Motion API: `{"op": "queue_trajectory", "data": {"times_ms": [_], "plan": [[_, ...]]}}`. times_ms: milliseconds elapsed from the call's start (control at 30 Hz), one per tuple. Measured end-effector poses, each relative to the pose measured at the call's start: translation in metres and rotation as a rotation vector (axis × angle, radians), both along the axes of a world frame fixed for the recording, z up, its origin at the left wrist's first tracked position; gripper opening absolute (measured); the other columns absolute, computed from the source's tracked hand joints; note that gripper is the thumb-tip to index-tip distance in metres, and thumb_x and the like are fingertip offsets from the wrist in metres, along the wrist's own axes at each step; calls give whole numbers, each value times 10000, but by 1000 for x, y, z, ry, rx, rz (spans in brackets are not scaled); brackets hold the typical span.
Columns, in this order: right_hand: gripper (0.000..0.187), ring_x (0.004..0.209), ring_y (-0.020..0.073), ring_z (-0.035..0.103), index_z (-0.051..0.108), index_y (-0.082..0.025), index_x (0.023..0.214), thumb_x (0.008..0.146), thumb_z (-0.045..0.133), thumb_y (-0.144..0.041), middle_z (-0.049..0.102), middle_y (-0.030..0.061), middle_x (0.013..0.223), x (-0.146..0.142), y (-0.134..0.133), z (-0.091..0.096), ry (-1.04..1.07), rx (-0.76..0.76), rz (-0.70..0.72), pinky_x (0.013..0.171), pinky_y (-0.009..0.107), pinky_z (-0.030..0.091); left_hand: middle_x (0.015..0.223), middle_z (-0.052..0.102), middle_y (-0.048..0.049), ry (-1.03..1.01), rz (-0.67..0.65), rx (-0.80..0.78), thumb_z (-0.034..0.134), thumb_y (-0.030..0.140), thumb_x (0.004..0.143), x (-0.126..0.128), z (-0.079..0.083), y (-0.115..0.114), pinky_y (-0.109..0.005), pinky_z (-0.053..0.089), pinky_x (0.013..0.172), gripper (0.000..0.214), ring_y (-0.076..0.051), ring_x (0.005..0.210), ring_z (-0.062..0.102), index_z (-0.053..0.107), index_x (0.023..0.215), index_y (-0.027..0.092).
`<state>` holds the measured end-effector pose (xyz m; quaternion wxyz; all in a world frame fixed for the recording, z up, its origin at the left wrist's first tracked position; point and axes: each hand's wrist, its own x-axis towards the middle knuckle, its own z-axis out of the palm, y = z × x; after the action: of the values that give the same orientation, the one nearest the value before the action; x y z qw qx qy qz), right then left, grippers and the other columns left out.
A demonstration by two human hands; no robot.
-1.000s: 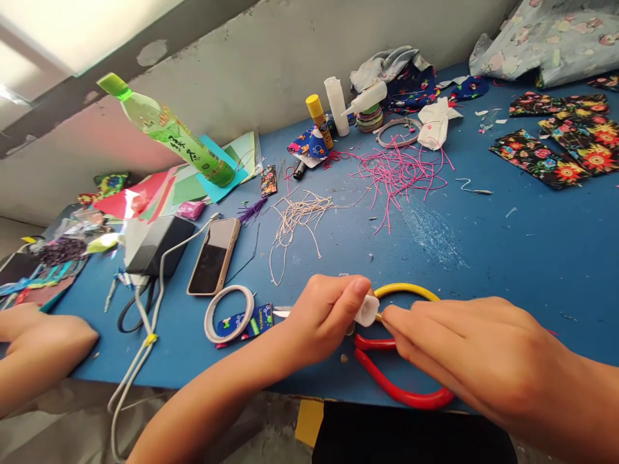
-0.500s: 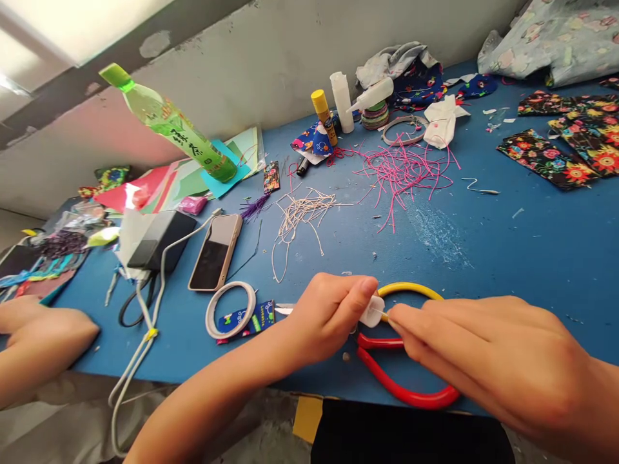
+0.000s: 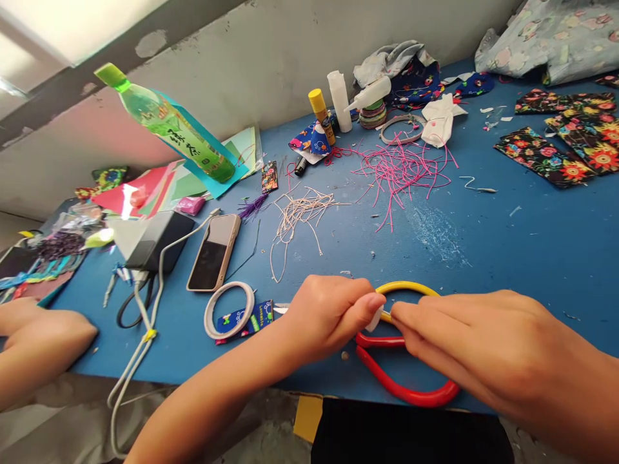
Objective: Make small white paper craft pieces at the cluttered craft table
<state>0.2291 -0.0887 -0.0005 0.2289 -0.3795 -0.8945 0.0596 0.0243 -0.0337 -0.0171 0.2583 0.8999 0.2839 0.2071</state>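
A small white piece (image 3: 374, 319) is grasped in the left hand (image 3: 329, 316), mostly covered by the closed fingers and thumb, with one end left exposed above the desk (image 3: 522, 258), close to its near edge. The right hand (image 3: 478, 341) is held just beside it, its fingers drawn together and their tips pointed at the white piece; whether anything is pinched there cannot be told. Beneath both hands, scissors (image 3: 411, 396) are laid along the near edge, their red and yellow handles partly covered by the right hand and their blades by the left. To the left of these, a white ring (image 3: 209, 316) is rested on a blue patterned piece (image 3: 264, 316), and a phone (image 3: 213, 252) is placed farther from the near edge. Across the middle, a tangle of pale cords (image 3: 302, 216) and another of pink cords (image 3: 399, 171) are spread. Toward the far edge, a green bottle (image 3: 178, 135) and a yellow-capped glue stick (image 3: 322, 116) are stood, while black floral pieces (image 3: 541, 154) are strewn near the far right corner
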Motion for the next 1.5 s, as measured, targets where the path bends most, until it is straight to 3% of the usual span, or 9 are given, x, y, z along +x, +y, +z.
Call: {"op": "queue_trajectory", "data": {"times_ms": [100,533,900,1167,1267,1500], "plan": [[308,600,130,643,628,-157,796,913,359,-63,699,40,741,0,1,4,55,-52,54,534,214,450,510,559,-4,11,3,49,193,420,1021,-1,-1,0,-190,370,469,601,-87,458,503,568,646,139],[245,625,137,634,635,-158,914,905,402,-82,696,40,748,0,-7,-9,93,-9,23,548,223,424,487,555,9,17,37,125,200,409,1025,-1,0,-1,-185,357,442,585,-76,422,494,563,646,149],[229,638,141,648,630,-146,950,893,419,-78,708,54,784,-3,-7,-11,72,40,-8,555,227,443,514,563,-1,32,64,88,185,391,1026,-1,-1,-2,-192,363,457,587,-80,437,493,563,650,147],[366,557,131,598,624,-135,873,985,279,-83,641,5,647,-9,-7,-9,96,152,6,524,259,407,487,542,19,7,80,211,215,372,1029,1,2,-4,-198,331,444,556,-71,415,447,564,659,148],[395,558,126,590,629,-138,826,992,275,-80,633,3,634,-9,-5,-6,78,198,10,538,259,406,494,535,17,5,93,170,217,381,1027,1,2,-4,-199,332,451,559,-70,424,443,563,657,145],[369,534,130,581,664,-117,870,936,310,-33,642,27,636,-9,-5,1,5,311,38,518,253,420,535,549,-4,-70,100,-140,224,414,1021,-1,-1,-6,-199,364,474,577,-78,468,487,541,625,140]]}}
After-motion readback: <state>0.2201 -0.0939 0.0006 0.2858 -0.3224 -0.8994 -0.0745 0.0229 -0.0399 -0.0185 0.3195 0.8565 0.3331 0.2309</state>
